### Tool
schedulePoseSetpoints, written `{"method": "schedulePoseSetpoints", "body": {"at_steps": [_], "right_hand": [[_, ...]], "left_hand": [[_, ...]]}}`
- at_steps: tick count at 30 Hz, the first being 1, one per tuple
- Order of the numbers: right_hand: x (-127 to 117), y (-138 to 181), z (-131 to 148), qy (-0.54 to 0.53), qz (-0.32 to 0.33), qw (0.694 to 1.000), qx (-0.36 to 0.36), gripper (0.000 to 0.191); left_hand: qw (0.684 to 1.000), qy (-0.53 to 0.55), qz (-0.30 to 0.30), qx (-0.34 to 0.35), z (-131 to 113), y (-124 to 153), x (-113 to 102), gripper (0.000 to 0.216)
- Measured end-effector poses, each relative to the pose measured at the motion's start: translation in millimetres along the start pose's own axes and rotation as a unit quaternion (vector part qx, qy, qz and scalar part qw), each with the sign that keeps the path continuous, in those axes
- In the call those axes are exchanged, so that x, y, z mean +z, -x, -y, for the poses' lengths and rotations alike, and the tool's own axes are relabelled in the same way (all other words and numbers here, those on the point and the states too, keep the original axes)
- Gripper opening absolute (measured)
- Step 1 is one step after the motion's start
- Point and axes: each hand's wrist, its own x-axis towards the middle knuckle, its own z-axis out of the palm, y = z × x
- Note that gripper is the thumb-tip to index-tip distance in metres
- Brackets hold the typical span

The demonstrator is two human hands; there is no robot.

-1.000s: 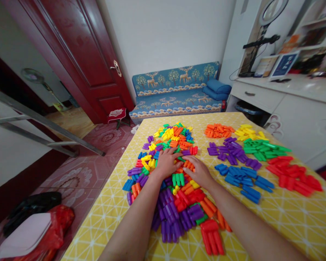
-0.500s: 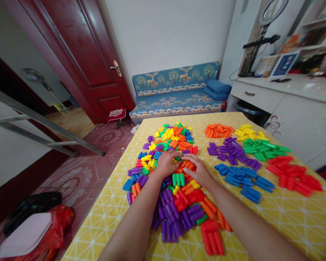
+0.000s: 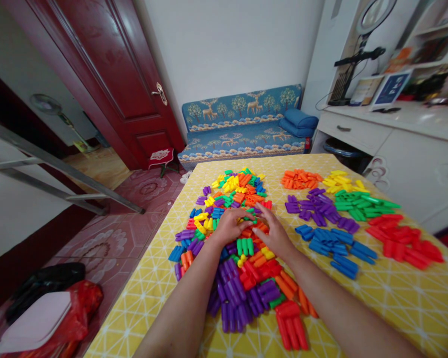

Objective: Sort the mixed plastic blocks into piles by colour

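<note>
A mixed heap of coloured plastic blocks (image 3: 239, 238) covers the left half of the yellow tablecloth (image 3: 395, 308). My left hand (image 3: 229, 224) rests on the heap, fingers curled over blocks; what it grips, if anything, is hidden. My right hand (image 3: 274, 231) lies beside it with fingers stretched forward over orange blocks (image 3: 259, 226), touching them. To the right lie sorted piles: orange (image 3: 300, 179), yellow (image 3: 341, 181), green (image 3: 360, 203), purple (image 3: 321, 209), blue (image 3: 338, 246) and red (image 3: 403, 238).
A blue patterned sofa (image 3: 242, 124) stands beyond the table, a dark red door (image 3: 108, 74) to its left. A white cabinet (image 3: 403, 149) with a ring light (image 3: 373, 17) is at right. Bags (image 3: 48, 308) lie on the floor at left.
My right hand has reached a little farther forward over the heap and its fingers have straightened. My left hand's fingers have curled in slightly. The piles are unchanged.
</note>
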Motion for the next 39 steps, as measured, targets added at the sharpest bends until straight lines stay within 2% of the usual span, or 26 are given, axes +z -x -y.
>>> {"method": "schedulePoseSetpoints", "body": {"at_steps": [3, 6, 12, 18, 25, 31, 35, 39], "right_hand": [[-2, -1, 7, 0.075, 0.034, 0.995, -0.05, 0.071], [-1, -1, 10, 0.091, 0.052, 0.993, -0.059, 0.063], [3, -2, 1, 0.066, 0.0, 0.997, -0.03, 0.052], [1, -2, 0, 0.103, -0.013, 0.995, 0.001, 0.046], [0, -1, 1, 0.139, -0.029, 0.99, -0.015, 0.046], [-1, -1, 4, 0.087, -0.067, 0.994, 0.005, 0.044], [-2, 1, 9, 0.075, -0.074, 0.994, 0.01, 0.041], [-2, 2, 12, 0.066, -0.053, 0.996, 0.017, 0.041]], "left_hand": [[0.998, 0.025, 0.031, 0.038, -3, 0, 0, 0.013], [0.997, 0.041, 0.032, 0.049, -2, 0, 1, 0.014], [0.994, 0.068, 0.038, 0.076, 2, 0, 2, 0.018], [0.992, 0.091, 0.026, 0.081, 2, 0, 2, 0.02], [0.995, 0.082, 0.009, 0.061, 2, 1, 3, 0.029], [0.997, 0.06, -0.023, 0.039, 3, 0, 3, 0.031], [0.996, -0.036, -0.077, 0.007, 8, -2, 2, 0.033], [0.977, -0.129, -0.149, -0.084, 12, -2, 2, 0.028]]}}
